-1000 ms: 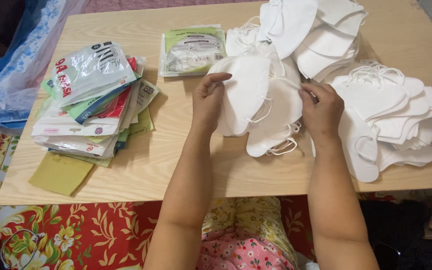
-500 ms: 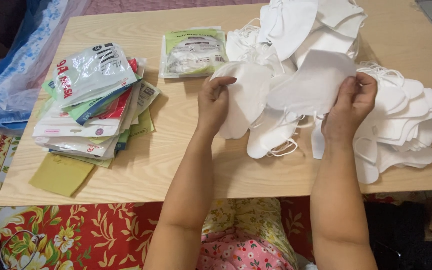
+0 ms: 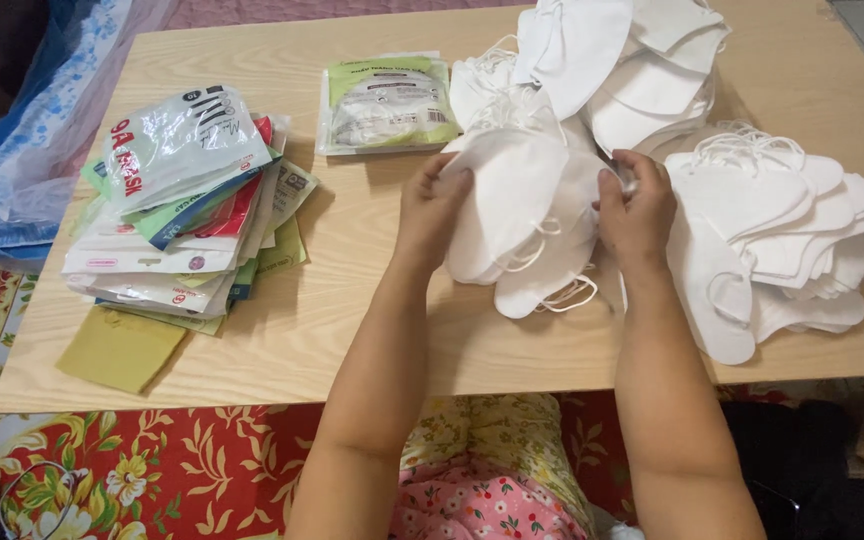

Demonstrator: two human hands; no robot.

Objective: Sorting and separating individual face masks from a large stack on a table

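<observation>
Two hands meet over a white mask (image 3: 512,195) at the middle of the counter (image 3: 372,330): your left hand (image 3: 432,205) pinches its left edge, your right hand (image 3: 637,205) grips its right side, beside the ear loops. It rests on a small pile of masks (image 3: 542,280). More masks lie heaped at the far right (image 3: 632,70) and fanned at the right (image 3: 792,230). A sealed pack (image 3: 387,105) sits just beyond; stacked packets (image 3: 177,205) lie at the left.
</observation>
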